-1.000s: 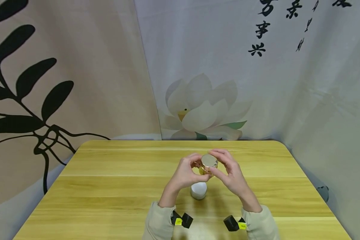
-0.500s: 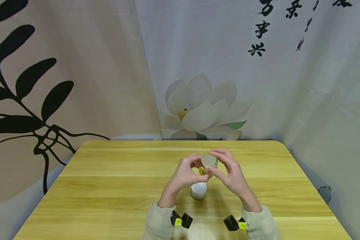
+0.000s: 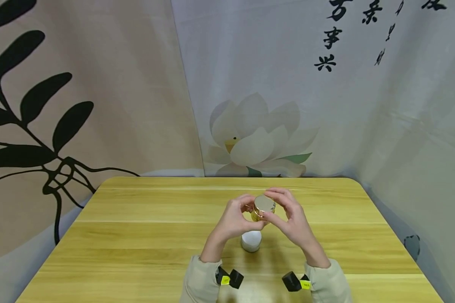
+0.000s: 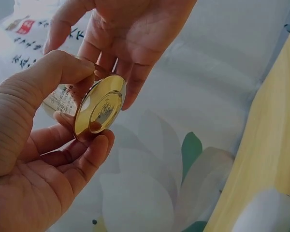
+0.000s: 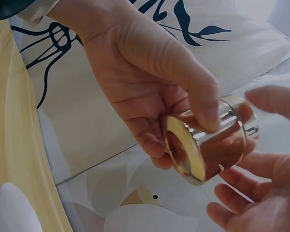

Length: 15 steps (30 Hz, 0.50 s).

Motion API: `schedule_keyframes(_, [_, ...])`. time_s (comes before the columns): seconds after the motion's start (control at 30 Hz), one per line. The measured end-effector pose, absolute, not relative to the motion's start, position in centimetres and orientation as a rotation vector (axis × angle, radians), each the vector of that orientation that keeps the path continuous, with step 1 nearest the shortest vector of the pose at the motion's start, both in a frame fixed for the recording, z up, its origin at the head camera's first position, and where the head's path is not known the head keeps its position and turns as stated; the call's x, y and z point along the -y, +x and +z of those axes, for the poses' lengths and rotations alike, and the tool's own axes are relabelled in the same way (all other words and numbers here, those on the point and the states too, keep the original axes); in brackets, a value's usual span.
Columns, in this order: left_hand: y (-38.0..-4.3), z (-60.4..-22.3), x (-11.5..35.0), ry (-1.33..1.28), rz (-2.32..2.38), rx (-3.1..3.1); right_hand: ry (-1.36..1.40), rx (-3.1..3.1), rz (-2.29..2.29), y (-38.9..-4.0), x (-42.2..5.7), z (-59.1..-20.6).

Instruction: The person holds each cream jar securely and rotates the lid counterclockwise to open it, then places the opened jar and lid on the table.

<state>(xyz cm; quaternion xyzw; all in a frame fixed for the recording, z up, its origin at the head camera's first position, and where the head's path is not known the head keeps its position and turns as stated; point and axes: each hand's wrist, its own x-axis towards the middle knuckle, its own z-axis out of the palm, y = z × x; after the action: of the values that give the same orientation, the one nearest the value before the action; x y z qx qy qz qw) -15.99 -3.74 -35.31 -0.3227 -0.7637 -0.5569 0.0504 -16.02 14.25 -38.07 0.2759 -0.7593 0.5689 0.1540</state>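
A shiny gold cosmetic jar (image 3: 264, 203) is held in the air between both hands, tilted, above the table's middle. My left hand (image 3: 233, 219) grips its lower part between thumb and curled fingers. My right hand (image 3: 293, 221) has its thumb and fingertips around the flat mirror-like top, as on a lid. In the left wrist view, the round gold base of the jar (image 4: 106, 108) shows fine print too small to read. The right wrist view shows a seam around the jar (image 5: 222, 142), near my right fingers. Whether lid and body are apart cannot be told.
Just below the hands, a small white round container (image 3: 251, 242) stands on the wooden table (image 3: 136, 235). Behind the table's far edge hangs a printed cloth backdrop (image 3: 258, 84), with another cloth along the right side. Black wrist cameras (image 3: 292, 281) sit at the sleeves.
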Motion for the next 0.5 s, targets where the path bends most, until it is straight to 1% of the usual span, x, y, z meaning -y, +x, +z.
schedule_keyframes(0.1, [-16.0, -35.37, 3.78, -0.984, -1.701, 2.319, 0.802, 2.193, 1.615, -16.02, -14.25, -38.18])
schedule_keyframes(0.27, [-16.03, -35.38, 3.74, -0.98, -1.719, 2.296, 0.711, 2.178, 1.673, -16.14, -14.0, -38.35])
schedule_keyframes(0.5, [-16.08, -35.39, 3.88, -0.976, -1.708, 2.307, 0.841, 2.15, 1.613, -16.16, -14.23, -38.14])
